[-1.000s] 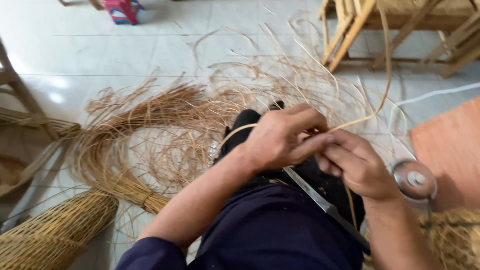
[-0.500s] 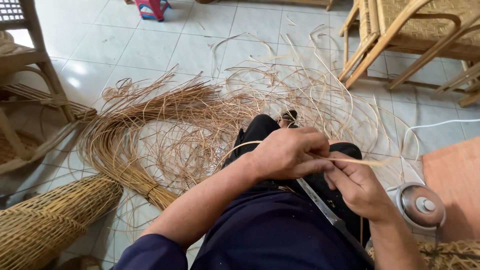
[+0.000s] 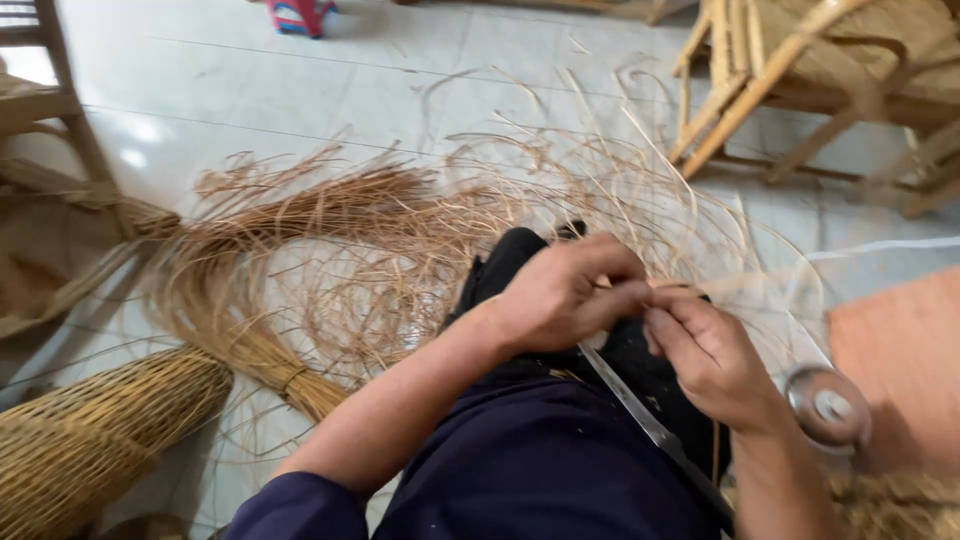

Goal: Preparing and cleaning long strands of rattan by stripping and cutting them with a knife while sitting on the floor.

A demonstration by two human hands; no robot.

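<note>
My left hand (image 3: 567, 292) and my right hand (image 3: 712, 357) meet over my dark-trousered lap, both pinching a thin pale cane strip (image 3: 745, 283) that runs off to the right. A long metal knife blade (image 3: 640, 420) lies slanted under my right hand, across my thigh; how it is held is hidden. A tied bundle of tan cane strands (image 3: 250, 330) fans out over the tiled floor to my left, and loose pale strands (image 3: 600, 170) curl in front of my knees.
A woven wicker basket (image 3: 90, 430) lies at the lower left. Wooden chair frames stand at the upper right (image 3: 800, 90) and at the left edge (image 3: 60, 110). A round metal tin (image 3: 828, 405) sits by my right wrist, beside an orange-brown board (image 3: 900, 350).
The view has shifted slightly. My hands have stayed together on the strip and slid a little along it; the upright end of the strip seen earlier has dropped out of sight.
</note>
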